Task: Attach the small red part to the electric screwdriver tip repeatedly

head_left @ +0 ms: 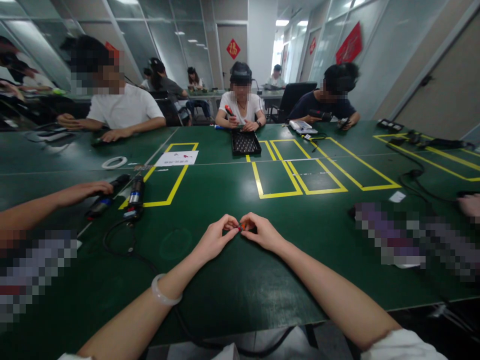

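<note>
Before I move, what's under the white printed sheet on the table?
Yellow tape meets the white sheet at its near and far edges, so it likely runs underneath. Anything else there is covered and can't be seen.

A person (253, 104) sat at the tabletop's (225, 187) far edge, behind a black tray (246, 151). Yellow tape (281, 195) outlined boxes. Toward the left edge, a paper (178, 158) overlapped one outline; a white ring (107, 165) and a corded tool (135, 192) lay nearby.
</note>
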A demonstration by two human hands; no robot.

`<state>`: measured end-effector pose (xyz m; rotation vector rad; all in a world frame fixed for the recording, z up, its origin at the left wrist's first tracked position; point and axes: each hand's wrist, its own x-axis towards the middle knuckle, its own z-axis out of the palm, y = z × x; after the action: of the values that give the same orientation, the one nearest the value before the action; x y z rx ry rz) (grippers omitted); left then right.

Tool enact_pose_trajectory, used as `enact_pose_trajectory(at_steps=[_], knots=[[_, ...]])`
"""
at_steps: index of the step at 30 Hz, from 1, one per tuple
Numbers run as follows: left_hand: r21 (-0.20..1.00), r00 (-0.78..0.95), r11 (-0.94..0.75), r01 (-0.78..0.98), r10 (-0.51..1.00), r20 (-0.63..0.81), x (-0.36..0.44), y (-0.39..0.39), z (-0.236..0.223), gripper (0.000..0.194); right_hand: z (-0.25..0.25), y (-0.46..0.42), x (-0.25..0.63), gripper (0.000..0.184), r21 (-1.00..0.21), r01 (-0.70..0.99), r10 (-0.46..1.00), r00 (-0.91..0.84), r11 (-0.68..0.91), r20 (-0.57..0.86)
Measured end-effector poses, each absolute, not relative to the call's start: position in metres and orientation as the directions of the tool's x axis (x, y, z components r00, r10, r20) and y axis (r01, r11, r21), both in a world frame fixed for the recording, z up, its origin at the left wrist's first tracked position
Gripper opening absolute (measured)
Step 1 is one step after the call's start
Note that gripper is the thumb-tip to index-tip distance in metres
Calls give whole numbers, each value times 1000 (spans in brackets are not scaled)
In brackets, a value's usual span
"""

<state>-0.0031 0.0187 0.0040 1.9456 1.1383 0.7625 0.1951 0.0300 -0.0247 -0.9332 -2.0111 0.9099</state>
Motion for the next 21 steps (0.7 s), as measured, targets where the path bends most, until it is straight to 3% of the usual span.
enact_pose_trajectory(at_steps=[4,11,21], knots=[[841,427,-302,449,899,95,-3,17,4,22,-25,31,196,8,-833,288,830,-461,473,313],[781,475,-396,482,868,147,-1,11,5,24,-24,32,196,12,-877,284,873,-418,389,251],[750,438,-405,523,883,171,-4,13,6,21,-24,29,195,19,-885,201,839,-458,420,294]])
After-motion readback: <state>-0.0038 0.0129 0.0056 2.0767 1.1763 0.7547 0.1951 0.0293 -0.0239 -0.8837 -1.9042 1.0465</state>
